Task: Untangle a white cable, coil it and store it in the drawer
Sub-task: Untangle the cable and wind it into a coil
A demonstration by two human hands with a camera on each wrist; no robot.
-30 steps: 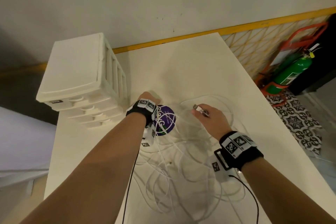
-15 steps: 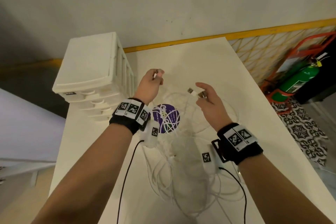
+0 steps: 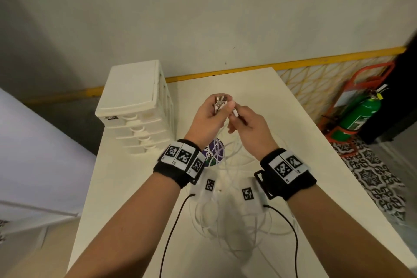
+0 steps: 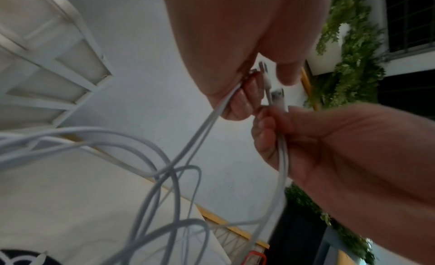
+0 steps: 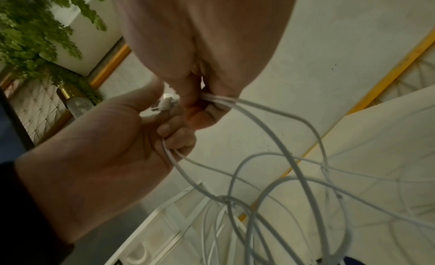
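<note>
Both hands raised over the surface, each clamped on plug ends of the white cable.

Left hand and right hand meet fingertip to fingertip; below them the loops hang crossed, so I judge a hard pull would cinch a knot. The drawer unit stands close on the left and could snag a swinging loop; open room lies right, toward the edge.
</note>
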